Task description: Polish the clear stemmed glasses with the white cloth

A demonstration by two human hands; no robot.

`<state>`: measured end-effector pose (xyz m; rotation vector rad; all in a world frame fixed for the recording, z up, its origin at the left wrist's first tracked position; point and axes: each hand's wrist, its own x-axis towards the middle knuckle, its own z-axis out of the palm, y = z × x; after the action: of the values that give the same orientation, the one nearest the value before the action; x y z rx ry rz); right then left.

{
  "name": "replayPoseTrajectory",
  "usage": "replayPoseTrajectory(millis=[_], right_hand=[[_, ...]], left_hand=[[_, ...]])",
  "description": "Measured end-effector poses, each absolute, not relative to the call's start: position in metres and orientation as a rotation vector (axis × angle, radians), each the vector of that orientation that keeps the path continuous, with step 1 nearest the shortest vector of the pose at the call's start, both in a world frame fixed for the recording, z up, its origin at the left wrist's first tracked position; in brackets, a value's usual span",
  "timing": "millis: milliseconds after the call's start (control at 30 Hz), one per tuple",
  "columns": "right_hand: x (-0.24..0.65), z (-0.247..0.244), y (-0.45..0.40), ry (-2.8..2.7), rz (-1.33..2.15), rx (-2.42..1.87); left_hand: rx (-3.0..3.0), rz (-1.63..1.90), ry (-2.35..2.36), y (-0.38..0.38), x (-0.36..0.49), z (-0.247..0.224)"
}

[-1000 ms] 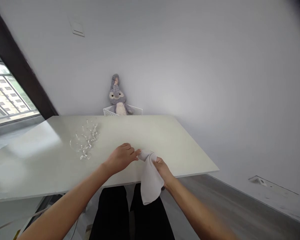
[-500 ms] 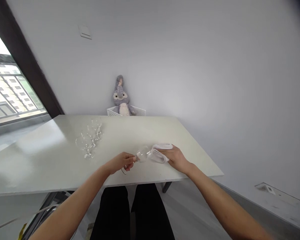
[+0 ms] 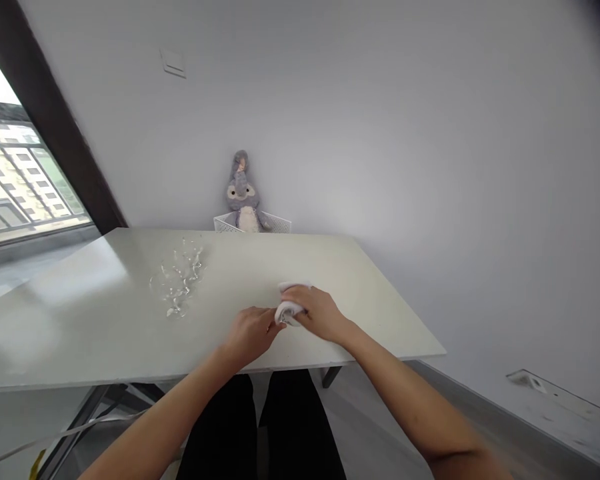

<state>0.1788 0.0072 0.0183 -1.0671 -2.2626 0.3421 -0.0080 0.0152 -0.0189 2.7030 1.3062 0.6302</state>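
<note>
A folded white cloth is wrapped about a clear wine glass, which it and my fingers hide almost wholly. My left hand is closed beside the cloth, its fingertips at the cloth's left end where it holds the glass. From the right, my right hand grips the cloth from above, fingers curled over it. Both hands are close together over the front part of the table. To the left stand several clear stemmed glasses in a tight group, hard to tell apart.
The white table has its front edge just before my legs. Behind its back edge, a grey plush toy sits in a white basket against the wall. A window with railings is at the left.
My right hand has moved left with the cloth, which now covers the glass's bowl that showed between my hands. My left hand has turned, its back now facing up.
</note>
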Motion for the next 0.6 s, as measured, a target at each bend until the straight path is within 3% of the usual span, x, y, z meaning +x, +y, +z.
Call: replayPoseTrajectory(millis=[200,367,600], right_hand=[[0.178,-0.014,0.033,-1.159,1.255,-1.072],[0.154,-0.042,0.024,-0.456,1.344,-0.705],[0.103,-0.051,-0.007,-0.474,1.286,-0.686]], left_hand=[[2.517,0.826,1.312,0.018,-0.005,-0.045],[2.292,1.013,1.373,0.014,0.009,-0.066],[2.182,1.411,1.420,0.013,0.036,-0.065]])
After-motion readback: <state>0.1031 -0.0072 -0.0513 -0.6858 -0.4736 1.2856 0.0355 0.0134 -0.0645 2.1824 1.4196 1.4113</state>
